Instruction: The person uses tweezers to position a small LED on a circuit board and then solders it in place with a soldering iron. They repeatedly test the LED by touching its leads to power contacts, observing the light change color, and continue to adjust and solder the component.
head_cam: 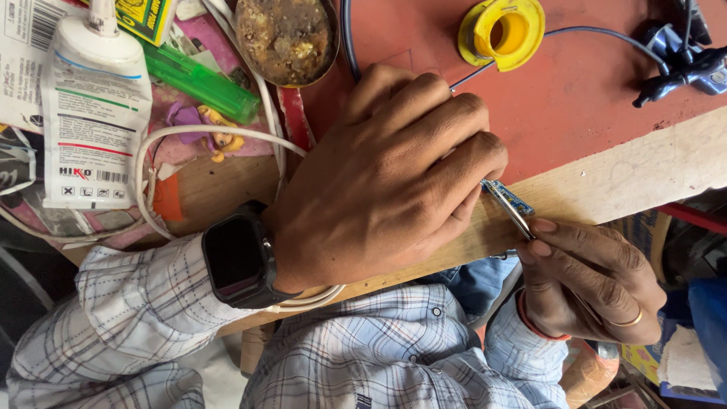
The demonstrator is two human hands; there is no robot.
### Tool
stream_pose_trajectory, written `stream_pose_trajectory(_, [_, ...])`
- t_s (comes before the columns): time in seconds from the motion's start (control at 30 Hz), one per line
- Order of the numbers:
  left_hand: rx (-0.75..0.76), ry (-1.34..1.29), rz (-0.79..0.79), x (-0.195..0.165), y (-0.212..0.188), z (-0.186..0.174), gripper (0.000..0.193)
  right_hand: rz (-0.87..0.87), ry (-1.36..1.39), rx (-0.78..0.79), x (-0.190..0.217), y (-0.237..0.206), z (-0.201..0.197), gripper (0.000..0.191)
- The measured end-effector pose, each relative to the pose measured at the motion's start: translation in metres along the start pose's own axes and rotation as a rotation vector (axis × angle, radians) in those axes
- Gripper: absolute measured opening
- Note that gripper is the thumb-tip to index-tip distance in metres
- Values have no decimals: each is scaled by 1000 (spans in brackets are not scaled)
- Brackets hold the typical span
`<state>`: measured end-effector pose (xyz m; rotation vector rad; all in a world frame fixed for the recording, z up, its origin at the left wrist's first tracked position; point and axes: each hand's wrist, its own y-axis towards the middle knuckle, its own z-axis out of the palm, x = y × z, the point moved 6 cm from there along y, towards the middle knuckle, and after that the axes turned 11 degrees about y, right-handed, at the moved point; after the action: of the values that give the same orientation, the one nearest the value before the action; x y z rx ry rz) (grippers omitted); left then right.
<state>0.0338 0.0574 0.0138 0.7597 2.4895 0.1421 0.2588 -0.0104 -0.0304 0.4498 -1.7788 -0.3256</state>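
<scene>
My left hand (386, 174), with a black smartwatch (238, 259) on its wrist, lies fingers down on the wooden bench edge (628, 178) and presses on a small blue circuit board (509, 198). Most of the board is hidden under the fingertips. My right hand (587, 276), with a ring and a red thread at the wrist, comes up from below the bench edge and pinches metal tweezers (509, 212). The tweezer tips touch the blue board right beside my left fingertips.
A red mat (575, 91) covers the bench top. On it are a yellow solder spool (501, 32), a round tin of brown flux (286, 38) and a dark clamp (681, 60). At the left lie a white tube (95, 113), a green lighter (201, 82) and white cable (197, 132).
</scene>
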Motion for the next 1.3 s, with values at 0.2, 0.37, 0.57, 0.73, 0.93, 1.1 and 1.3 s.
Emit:
stream_pose_trajectory(0.2, [-13,0,0,-1,1,-1,24,-25,-16,55,1,2,-2,19])
stream_pose_trajectory(0.37, [-14,-16,-6,0,1,-1,24,-48,-17,33,-2,-1,-3,18])
stream_pose_trajectory(0.57, [-11,-6,-10,0,1,-1,24,-45,-41,8,-2,-7,-4,17])
stream_pose_trajectory(0.73, [-3,-11,-5,0,2,-1,24,-29,-42,11,-3,-6,-4,18])
stream_pose_trajectory(0.93, [-15,-8,-1,0,2,-2,26,8,-23,-28,-2,-7,-2,20])
stream_pose_trajectory(1.1, [4,-17,-4,0,1,0,25,22,-8,-13,-3,-7,-4,21])
stream_pose_trajectory(1.3, [-8,-1,-8,0,1,-1,23,25,23,-54,-6,-9,-5,20])
